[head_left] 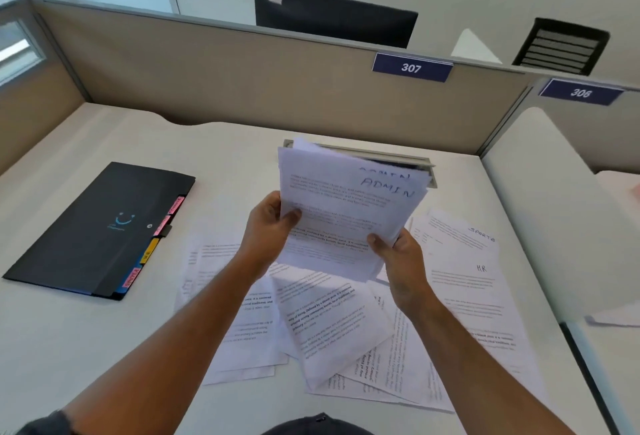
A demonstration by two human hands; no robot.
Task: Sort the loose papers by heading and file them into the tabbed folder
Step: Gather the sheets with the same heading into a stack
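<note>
White printed sheets make up the stack of papers (346,212) held up above the desk (104,348), gripped by both hands. The left hand (266,226) curls round the stack's left edge, thumb pressed on the front sheet and fingers hidden behind. The right hand (398,254) pinches the lower right corner, thumb on top, fingers wrapped under. The front sheet carries the handwritten heading ADMIN near its upper right corner, and the same word peeks out on a sheet behind it.

Below both hands and under the forearms, loose papers (329,330) lie scattered and overlapping on the desk. Just right of the right hand lies a sheet headed SPORTS (460,237), with another marked HR (481,282) overlapping it nearer the person.

Well left of the left hand, the black tabbed folder (97,230) lies closed and flat, apart from the papers, its pink, yellow and blue tabs (152,251) sticking out along the edge that faces the hands.

Beyond the held stack, a grey cable slot (398,157) sits in the desk against the beige partition (242,81), which bears a blue plate reading 307 (412,67)
</note>
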